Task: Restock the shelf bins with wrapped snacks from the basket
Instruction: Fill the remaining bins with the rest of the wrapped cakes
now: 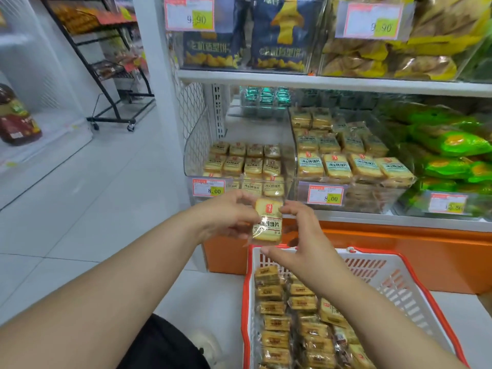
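Note:
A clear-wrapped toast-slice snack [267, 222] with a red mark is held upright between both hands, in front of the lower shelf. My left hand [226, 217] pinches its left edge. My right hand [298, 235] pinches its right edge near the top. Right behind it stands the left clear bin [197, 155], partly filled with rows of the same snack. The neighbouring clear bin [292, 134] is stacked higher with them. Below my hands, the white basket with a red rim [394, 286] holds several wrapped snacks [292, 315].
Green packets [447, 145] fill the bin at the right. Price tags reading 8.00 [209, 188] hang on the bin fronts. An orange shelf base [399, 251] runs behind the basket. Blue and yellow bags sit on the upper shelf. A black wheeled rack [114, 75] stands at the left.

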Motion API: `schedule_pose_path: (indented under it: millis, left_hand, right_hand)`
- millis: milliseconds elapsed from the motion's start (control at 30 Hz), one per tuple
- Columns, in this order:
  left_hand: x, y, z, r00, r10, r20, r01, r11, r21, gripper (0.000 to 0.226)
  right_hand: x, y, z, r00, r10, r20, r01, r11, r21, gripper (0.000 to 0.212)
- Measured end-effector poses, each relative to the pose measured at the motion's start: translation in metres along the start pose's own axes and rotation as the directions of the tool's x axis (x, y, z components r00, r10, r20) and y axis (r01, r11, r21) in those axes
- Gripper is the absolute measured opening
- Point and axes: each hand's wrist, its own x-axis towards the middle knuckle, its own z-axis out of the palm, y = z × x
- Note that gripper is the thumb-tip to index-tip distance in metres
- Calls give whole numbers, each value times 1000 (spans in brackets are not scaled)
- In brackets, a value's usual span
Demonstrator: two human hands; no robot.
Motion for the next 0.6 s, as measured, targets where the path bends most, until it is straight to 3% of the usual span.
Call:
schedule_pose_path:
  millis: [133, 233, 300, 333, 400, 467, 600]
  left_hand:
    - [19, 9, -1, 997, 40, -62, -43, 998, -41, 44]
    - [30, 16, -10, 988, 80, -134, -97, 987, -124, 36]
    - [35, 21, -22, 954, 188, -235, -195, 981, -4, 31]
    - [38, 23, -31, 917, 271, -293, -231, 959, 163, 33]
    - [40, 23, -51, 820, 441, -366, -179, 804, 566, 37]
    - [42, 19, -70, 761, 536, -367, -31, 595, 803, 35]
    - [46, 2, -88, 826, 485, -288, 116, 354, 928, 26]
  right_hand:
    - [31, -4, -10, 993, -65, 98, 86, 967, -239, 65]
    - [64, -11, -16, 989, -109, 101, 133, 954, -268, 55]
    - [92, -16, -17, 989, -102, 111, 124, 970, -210, 53]
    - [108, -19, -17, 991, -82, 108, 99, 981, -169, 52]
    - [143, -24, -15, 997, -31, 75, 40, 991, -125, 52]
    - [183, -25, -8, 997, 28, 74, -20, 993, -115, 54]
    - [257, -14, 27, 985, 121, 126, -85, 962, -259, 64]
